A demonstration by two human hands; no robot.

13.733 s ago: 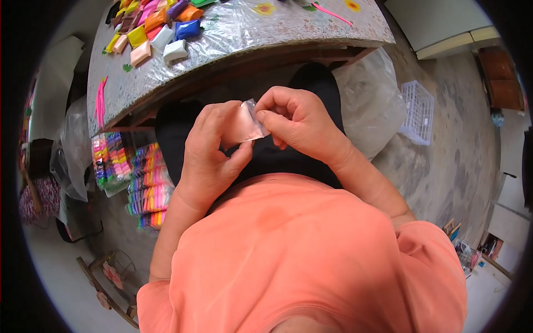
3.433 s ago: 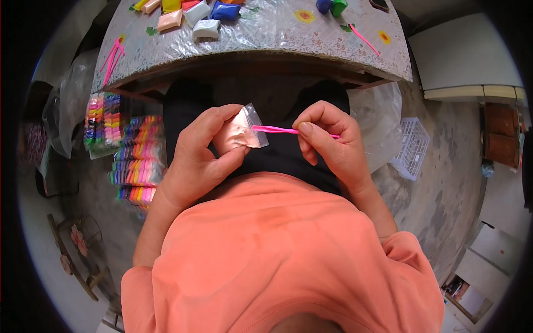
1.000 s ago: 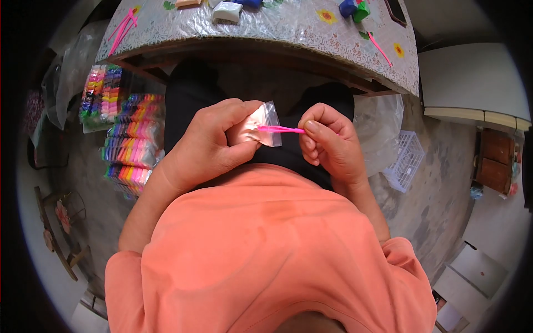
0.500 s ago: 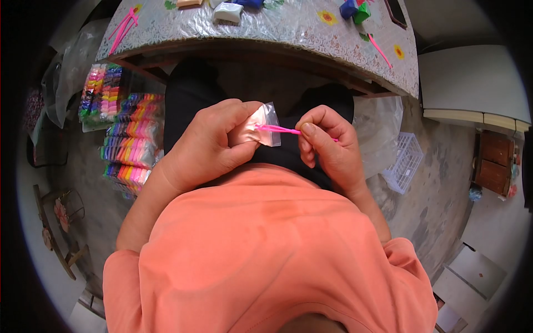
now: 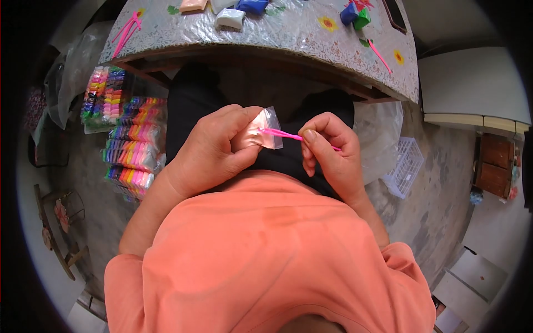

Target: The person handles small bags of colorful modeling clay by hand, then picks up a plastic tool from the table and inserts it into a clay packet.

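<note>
Over my lap, my left hand (image 5: pixel 219 141) grips a small clear bag (image 5: pixel 272 127) with pale pink stuff inside, its fingers and thumb wrapped round the closed part. A pink plastic tool (image 5: pixel 286 134) is pinched between the thumb and fingers of my right hand (image 5: pixel 333 150). The tool's left end lies at the bag, against the pale pink stuff; whether it is inside the opening I cannot tell. Its other end shows past my right fingers.
Ahead is a table (image 5: pixel 300 39) with wrapped packets, including a white one (image 5: pixel 229 19) and a blue one (image 5: pixel 252 5), and pink tools (image 5: pixel 129 33). Bundles of coloured packets (image 5: pixel 133 144) are at the left. A white basket (image 5: pixel 404 166) stands on the floor at the right.
Since the earliest frame, my right hand has taken hold of the pink tool and brought it to the bag. Over the last half second the tool has tilted slightly, and the view has shifted a little.
</note>
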